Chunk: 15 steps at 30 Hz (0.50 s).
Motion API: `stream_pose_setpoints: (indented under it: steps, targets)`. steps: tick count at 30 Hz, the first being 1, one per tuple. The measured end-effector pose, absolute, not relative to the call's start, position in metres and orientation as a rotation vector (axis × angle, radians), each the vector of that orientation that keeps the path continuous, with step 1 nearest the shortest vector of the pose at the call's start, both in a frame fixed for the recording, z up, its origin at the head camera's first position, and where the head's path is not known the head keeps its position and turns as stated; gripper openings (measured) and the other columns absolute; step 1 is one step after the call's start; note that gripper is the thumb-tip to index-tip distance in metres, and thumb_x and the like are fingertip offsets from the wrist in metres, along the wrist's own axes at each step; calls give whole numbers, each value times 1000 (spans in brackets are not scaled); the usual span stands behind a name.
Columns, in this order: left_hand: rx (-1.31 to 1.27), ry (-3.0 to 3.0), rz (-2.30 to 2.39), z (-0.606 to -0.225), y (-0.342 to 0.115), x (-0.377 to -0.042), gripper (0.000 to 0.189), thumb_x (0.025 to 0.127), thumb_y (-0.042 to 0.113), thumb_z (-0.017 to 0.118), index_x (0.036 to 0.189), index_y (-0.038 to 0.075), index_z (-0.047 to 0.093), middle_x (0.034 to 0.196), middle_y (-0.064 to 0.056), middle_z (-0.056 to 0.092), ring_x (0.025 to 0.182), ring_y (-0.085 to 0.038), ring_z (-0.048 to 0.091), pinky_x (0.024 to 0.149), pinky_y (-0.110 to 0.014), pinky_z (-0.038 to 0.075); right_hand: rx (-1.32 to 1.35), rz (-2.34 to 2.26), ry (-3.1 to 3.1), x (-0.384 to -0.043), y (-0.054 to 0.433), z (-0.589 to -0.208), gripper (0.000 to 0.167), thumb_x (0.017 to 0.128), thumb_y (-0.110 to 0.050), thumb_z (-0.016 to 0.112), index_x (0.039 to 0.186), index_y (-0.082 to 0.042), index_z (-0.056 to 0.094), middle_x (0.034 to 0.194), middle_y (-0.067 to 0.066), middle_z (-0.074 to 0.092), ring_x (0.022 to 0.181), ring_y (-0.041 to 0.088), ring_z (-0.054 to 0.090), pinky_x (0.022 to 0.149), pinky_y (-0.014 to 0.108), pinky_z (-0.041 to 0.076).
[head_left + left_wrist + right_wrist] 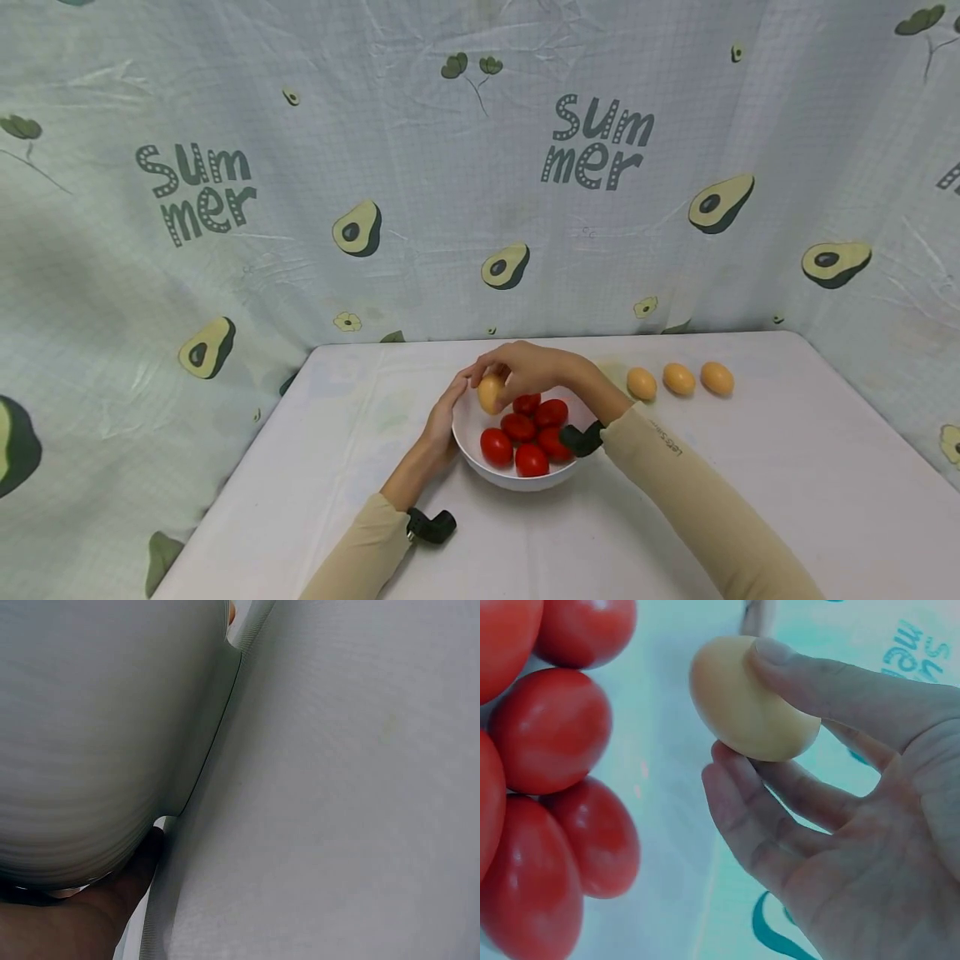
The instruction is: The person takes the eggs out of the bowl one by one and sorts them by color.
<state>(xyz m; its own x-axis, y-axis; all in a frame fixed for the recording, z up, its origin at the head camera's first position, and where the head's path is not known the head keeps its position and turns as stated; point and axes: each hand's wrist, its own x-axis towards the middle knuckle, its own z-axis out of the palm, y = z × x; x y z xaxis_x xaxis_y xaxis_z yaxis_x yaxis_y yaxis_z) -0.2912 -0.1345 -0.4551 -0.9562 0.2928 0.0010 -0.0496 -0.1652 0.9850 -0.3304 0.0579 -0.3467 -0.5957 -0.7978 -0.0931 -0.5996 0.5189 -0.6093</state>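
A yellow-tan egg [742,701] is pinched between the thumb and fingers of my right hand [525,367], over the far left part of a white bowl [491,473]. Inside the bowl lie several glossy red, egg-shaped tomatoes [551,731]. My left hand [442,417] rests along the bowl's left side, its fingers reaching up by the rim. In the left wrist view its thumb [139,870] lies against the outer wall low down, near the base; the other fingers are mostly hidden there.
Three more yellow-tan eggs [678,379] lie in a row on the white-covered table [750,483], right of the bowl. Behind the table hangs a pale cloth [420,167] printed with avocados and lettering. Black camera mounts sit on both wrists.
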Motion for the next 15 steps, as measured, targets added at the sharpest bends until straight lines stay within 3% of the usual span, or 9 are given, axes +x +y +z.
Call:
stream_pose_setpoints:
  steps: [6, 15]
  targets:
    - [285, 1867, 2225, -454, -134, -291, 53, 111, 34, 22, 159, 18, 36, 170, -4, 28, 158, -25, 24, 132, -46, 17, -1186, -829, 2448, -319, 68, -339, 36, 91, -6, 69, 125, -17, 70, 124, -3, 70, 114, 17, 65, 104, 35, 57]
    - [299, 1874, 2229, -455, -133, -290, 52, 111, 35, 21, 159, 20, 37, 170, -6, 28, 155, -27, 32, 130, -46, 25, -1188, -983, 2466, -302, 88, -336, 44, 92, -6, 69, 134, -14, 62, 130, 4, 66, 116, 22, 66, 102, 38, 59]
